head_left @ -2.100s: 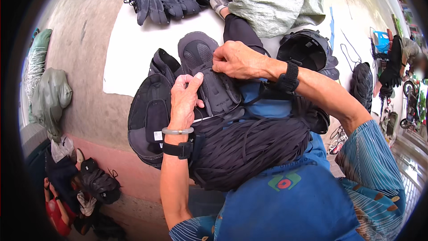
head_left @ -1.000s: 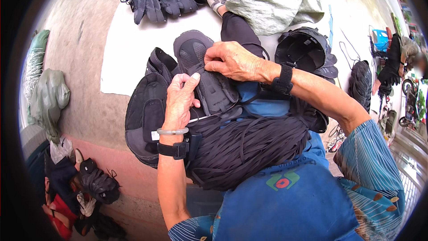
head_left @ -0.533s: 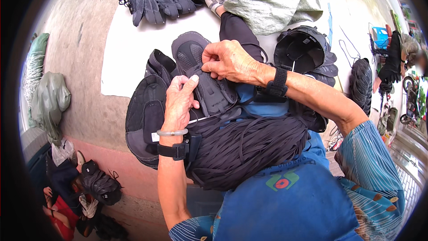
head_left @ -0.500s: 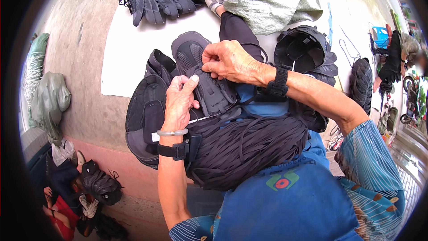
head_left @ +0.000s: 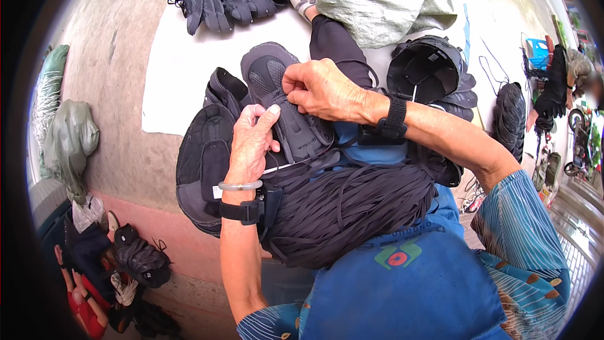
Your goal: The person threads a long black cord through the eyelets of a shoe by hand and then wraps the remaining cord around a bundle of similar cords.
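A dark grey shoe upper (head_left: 302,132) lies across my lap with its toe pointing away. My right hand (head_left: 327,91) pinches a thin dark shoelace at the eyelets, thumb against bent index finger. On the left side of the upper, my left hand (head_left: 251,141) is closed, its thumb pressing near the eyelet edge; what lies under those fingers is hidden. More black shoe uppers (head_left: 204,164) rest at my left, by the wrist. A thick bundle of dark laces (head_left: 352,208) lies over my lap, just nearer than the upper.
A white sheet (head_left: 173,82) covers the ground ahead, bearing a row of black uppers (head_left: 220,6) and a pale green sack (head_left: 384,0). Other uppers (head_left: 428,66) stand at my right. Green sacks (head_left: 72,141) lie far left. A person in red (head_left: 91,308) sits lower left.
My right hand has shifted very slightly left over the eyelets, still pinching. My left hand stays nearly in place. At lower left, the person in red has raised their hands.
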Demonstrator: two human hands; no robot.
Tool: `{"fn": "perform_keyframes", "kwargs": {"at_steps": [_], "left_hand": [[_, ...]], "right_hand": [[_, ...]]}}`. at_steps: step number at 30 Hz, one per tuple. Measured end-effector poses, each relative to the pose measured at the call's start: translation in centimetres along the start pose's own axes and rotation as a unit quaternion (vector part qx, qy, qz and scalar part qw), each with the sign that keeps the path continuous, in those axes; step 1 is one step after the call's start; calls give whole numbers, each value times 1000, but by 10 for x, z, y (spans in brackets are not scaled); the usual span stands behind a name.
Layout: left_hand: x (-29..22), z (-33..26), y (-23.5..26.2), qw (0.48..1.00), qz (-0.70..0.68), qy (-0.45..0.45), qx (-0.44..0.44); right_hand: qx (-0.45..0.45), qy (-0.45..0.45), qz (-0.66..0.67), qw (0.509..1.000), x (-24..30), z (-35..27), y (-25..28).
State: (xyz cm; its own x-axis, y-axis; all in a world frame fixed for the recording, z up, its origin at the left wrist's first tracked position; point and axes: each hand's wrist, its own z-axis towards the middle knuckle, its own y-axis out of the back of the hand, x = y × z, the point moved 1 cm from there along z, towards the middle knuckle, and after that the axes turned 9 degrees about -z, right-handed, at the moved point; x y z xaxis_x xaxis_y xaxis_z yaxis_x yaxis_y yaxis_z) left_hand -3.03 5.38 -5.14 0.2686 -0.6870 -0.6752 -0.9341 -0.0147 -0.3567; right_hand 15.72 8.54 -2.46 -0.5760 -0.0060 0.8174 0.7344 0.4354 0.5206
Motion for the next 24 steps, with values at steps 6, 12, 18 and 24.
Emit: {"fn": "perform_keyframes", "kwargs": {"at_steps": [6, 12, 18, 24], "left_hand": [[0, 0, -1, 1000, 9, 2, -6], [1, -1, -1, 1000, 8, 4, -10], [0, -2, -4, 1000, 15, 0, -18], [-1, -3, -6, 997, 56, -40, -32]], "right_hand": [[-45, 69, -41, 996, 1, 5, 3], [-32, 118, -92, 988, 6, 7, 0], [-56, 174, -133, 974, 4, 3, -9], [-94, 177, -206, 958, 15, -5, -18]]}}
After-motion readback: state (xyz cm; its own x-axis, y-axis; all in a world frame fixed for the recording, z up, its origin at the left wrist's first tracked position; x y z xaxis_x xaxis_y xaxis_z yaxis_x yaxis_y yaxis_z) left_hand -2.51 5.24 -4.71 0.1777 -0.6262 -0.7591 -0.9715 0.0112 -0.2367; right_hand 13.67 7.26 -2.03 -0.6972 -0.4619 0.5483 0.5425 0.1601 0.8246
